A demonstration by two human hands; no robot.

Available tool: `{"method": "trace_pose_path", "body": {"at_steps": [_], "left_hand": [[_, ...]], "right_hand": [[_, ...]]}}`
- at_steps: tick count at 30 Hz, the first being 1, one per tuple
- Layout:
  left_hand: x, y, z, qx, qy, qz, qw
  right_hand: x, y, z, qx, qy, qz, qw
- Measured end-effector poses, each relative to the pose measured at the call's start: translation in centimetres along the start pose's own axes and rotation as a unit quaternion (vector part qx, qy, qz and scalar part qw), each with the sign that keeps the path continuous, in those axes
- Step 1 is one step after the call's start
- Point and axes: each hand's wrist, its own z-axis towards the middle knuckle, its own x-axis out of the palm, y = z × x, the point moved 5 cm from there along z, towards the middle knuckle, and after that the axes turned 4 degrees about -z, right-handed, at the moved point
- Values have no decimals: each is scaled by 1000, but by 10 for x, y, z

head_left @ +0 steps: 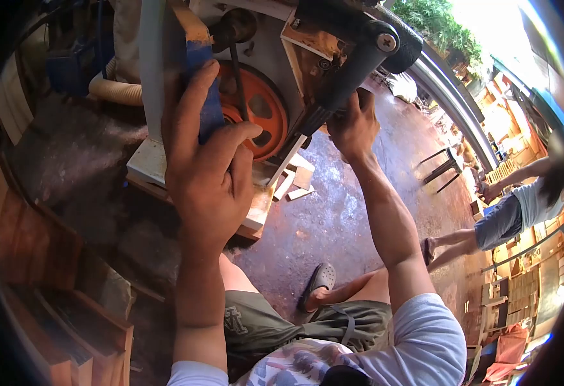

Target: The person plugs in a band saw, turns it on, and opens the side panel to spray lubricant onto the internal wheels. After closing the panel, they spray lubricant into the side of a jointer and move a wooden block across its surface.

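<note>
My left hand (208, 154) is at the machine's lower housing, its fingers apart against a blue-painted part (210, 106). The thumb reaches over an orange pulley wheel (272, 119) with a dark belt (238, 83). On the right, my right hand (354, 127) has its fingers curled beneath a black tubular arm (346, 83) of the machine. What it grips is hidden behind the fingers and the black part. The wheel sits inside the open grey housing (279, 55).
Wood offcuts (298, 182) lie on the floor beside the machine's base (253, 215). Stacked boards (70, 328) stand at lower left. A ribbed hose (116, 88) runs at upper left. Another person (513, 209) stands at right, near a dark stool (446, 167).
</note>
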Motion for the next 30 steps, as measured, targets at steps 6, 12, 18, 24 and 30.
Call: {"method": "trace_pose_path", "body": {"at_steps": [6,12,18,24,30], "left_hand": [[-2,3,-3,2,-5,-6,1000],[-5,1,-1,5,-6,-8,1000],[-6,3,-1,3,-9,-16,1000],[-8,3,0,5,-6,-6,1000],[-8,1,0,-3,-2,-1,1000]], "right_hand": [[-3,5,5,-10,22,-8,1000],[4,2,7,-4,26,-17,1000],[5,-2,4,-6,28,-22,999],[-1,5,4,-5,7,-21,1000],[-1,10,4,-14,-11,-1,1000]]}}
